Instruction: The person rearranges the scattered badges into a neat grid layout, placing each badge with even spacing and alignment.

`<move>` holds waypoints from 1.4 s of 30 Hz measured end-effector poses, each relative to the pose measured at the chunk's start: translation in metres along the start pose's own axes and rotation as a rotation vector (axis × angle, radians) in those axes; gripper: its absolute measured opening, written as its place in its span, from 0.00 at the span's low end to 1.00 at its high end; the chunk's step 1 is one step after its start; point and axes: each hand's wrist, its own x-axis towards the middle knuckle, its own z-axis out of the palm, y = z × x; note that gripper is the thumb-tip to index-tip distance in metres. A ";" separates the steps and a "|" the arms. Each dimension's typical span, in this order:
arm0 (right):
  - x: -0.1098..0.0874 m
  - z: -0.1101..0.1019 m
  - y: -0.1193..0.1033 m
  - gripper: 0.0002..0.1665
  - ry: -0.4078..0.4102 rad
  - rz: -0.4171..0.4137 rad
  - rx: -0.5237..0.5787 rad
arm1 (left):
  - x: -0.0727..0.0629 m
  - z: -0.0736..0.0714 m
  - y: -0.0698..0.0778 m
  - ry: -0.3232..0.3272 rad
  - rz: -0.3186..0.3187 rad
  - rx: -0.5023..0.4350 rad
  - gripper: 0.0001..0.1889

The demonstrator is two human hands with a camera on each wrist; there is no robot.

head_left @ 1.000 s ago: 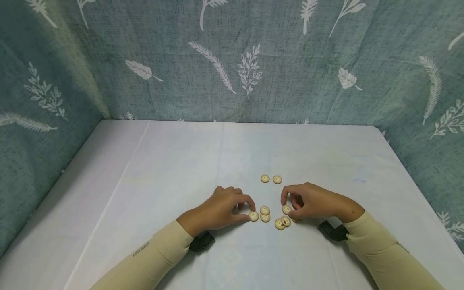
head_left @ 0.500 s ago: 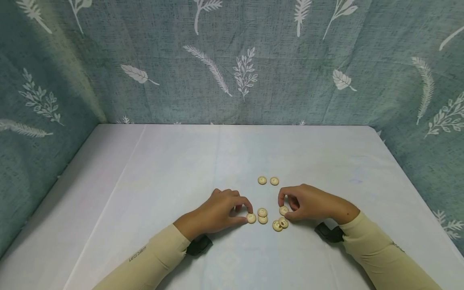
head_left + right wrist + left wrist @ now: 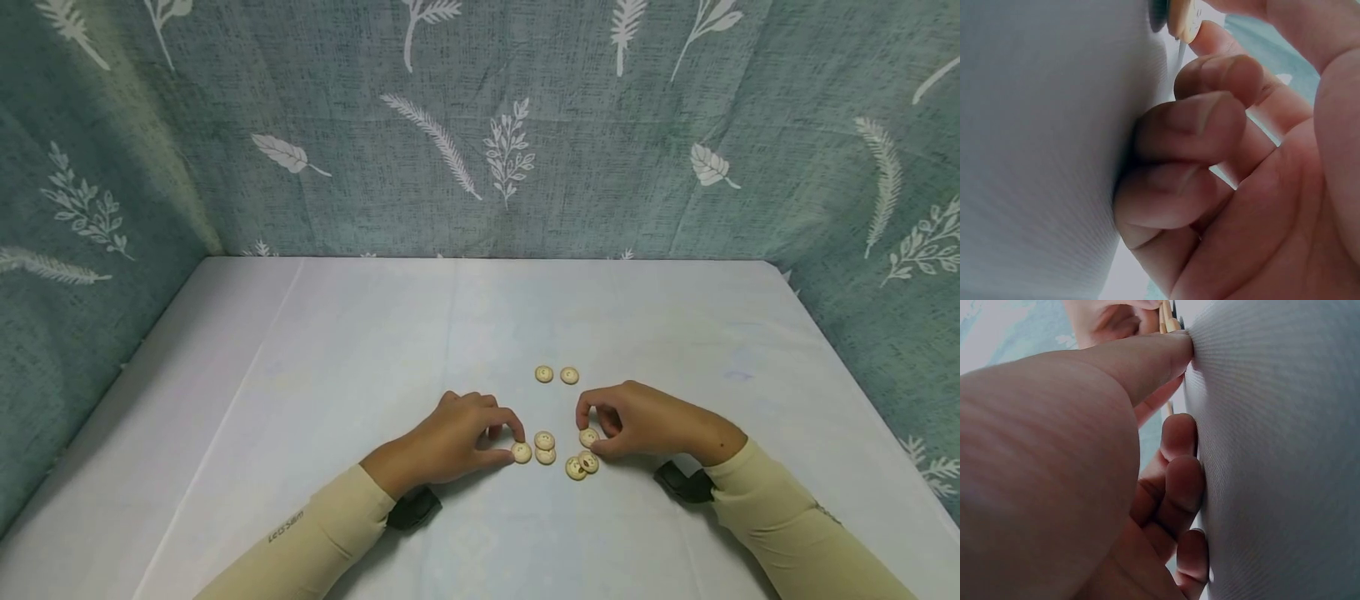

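Note:
Several round, pale wooden buttons lie near the middle of the table. My left hand [image 3: 459, 437] pinches one button [image 3: 521, 452] by its edges between thumb and index finger, close to the cloth. Just right of it, one button [image 3: 544, 439] overlaps another button [image 3: 545, 457]. My right hand [image 3: 647, 421] holds a button [image 3: 588, 437] between thumb and index finger; in the right wrist view, that button [image 3: 1180, 19] shows its thick edge at the top. Below it, two more overlap, the upper button [image 3: 588, 462] resting partly on the lower button [image 3: 575, 469].
Farther back, a button [image 3: 543, 374] and another button [image 3: 569, 376] lie side by side, apart. A white cloth covers the table [image 3: 360, 333]. Green leaf-patterned curtains [image 3: 420, 167] stand behind it and along both sides.
The head view has shifted slightly. Both hands keep their hold on the same buttons. A button edge that showed beneath the right thumb a second ago is no longer visible.

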 end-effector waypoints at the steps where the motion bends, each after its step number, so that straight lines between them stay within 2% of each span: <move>1: 0.000 0.000 0.000 0.11 -0.001 -0.005 0.001 | 0.000 0.000 0.000 0.002 -0.001 0.000 0.09; 7: 0.001 -0.001 -0.001 0.11 -0.007 -0.021 0.001 | -0.002 0.001 0.000 0.019 0.002 0.002 0.09; 14: 0.002 -0.001 -0.002 0.09 -0.007 -0.002 0.022 | -0.003 0.001 -0.001 0.021 0.006 0.000 0.09; 24: 0.002 -0.003 0.001 0.10 0.039 0.028 0.020 | -0.003 0.002 -0.002 0.034 0.016 0.002 0.08; 42: 0.003 -0.009 0.005 0.10 0.142 0.075 -0.037 | 0.000 0.002 -0.001 0.020 0.007 -0.002 0.09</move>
